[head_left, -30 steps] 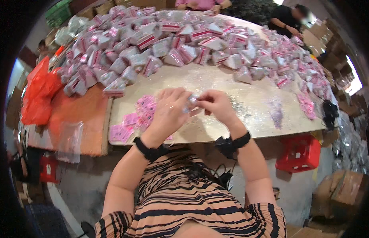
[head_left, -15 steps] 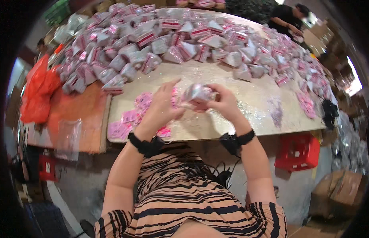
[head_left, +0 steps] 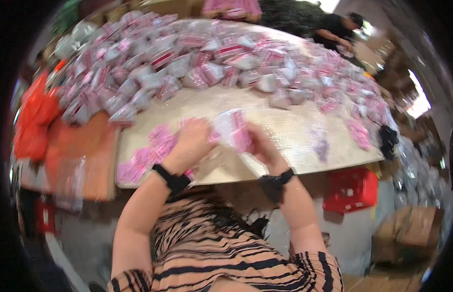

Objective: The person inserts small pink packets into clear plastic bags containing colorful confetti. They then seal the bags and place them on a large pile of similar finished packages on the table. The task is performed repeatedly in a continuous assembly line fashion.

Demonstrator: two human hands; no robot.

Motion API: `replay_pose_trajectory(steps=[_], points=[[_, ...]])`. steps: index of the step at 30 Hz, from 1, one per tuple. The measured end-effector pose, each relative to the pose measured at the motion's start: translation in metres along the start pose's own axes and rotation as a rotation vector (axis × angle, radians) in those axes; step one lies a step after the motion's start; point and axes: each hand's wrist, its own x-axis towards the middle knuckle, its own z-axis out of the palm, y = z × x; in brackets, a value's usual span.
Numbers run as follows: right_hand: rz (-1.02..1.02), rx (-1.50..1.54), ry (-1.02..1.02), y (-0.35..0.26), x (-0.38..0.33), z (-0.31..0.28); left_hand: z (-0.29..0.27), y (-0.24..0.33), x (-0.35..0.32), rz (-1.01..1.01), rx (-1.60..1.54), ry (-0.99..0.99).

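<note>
A clear plastic packet (head_left: 230,127) with whitish contents and a pink part is tilted above the pale tabletop, blurred by motion. My right hand (head_left: 264,148) grips its right side, with the fingers curled round the pink part. Just left of the packet is my left hand (head_left: 191,141), palm down, its fingers bent and smeared, so whether they hold anything cannot be made out. Beneath and beside that hand lies a spread of small pink cards or packets (head_left: 161,140). Both wrists carry black straps.
A large heap of similar packets (head_left: 182,65) arcs across the back of the table (head_left: 289,126). Pink pieces (head_left: 358,134) lie at right. Orange-red plastic bags (head_left: 34,121) hang at left. A red crate (head_left: 350,190) stands below the right edge. A co-worker (head_left: 338,31) works at far right.
The packet has turned, its whitish side now facing up. My left hand has lowered toward the pink pieces, its fingers more bent. The whole view has shifted a little.
</note>
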Motion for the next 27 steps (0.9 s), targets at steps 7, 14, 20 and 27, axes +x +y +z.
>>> replay_pose_trajectory(steps=[7, 14, 20, 27], points=[[-0.093, 0.273, -0.005, -0.004, 0.0, -0.077, 0.003, -0.02, 0.0, 0.045, 0.064, -0.062], [-0.91, 0.07, 0.816, -0.218, -0.089, -0.165, 0.02, -0.025, 0.023, 0.122, 0.089, 0.009], [-0.6, -0.344, 0.65, -0.108, -0.061, -0.138, 0.019, -0.017, 0.023, 0.08, 0.128, 0.049], [-0.566, -1.074, 0.54, -0.026, -0.074, -0.089, 0.015, -0.02, 0.031, 0.066, 0.023, 0.037]])
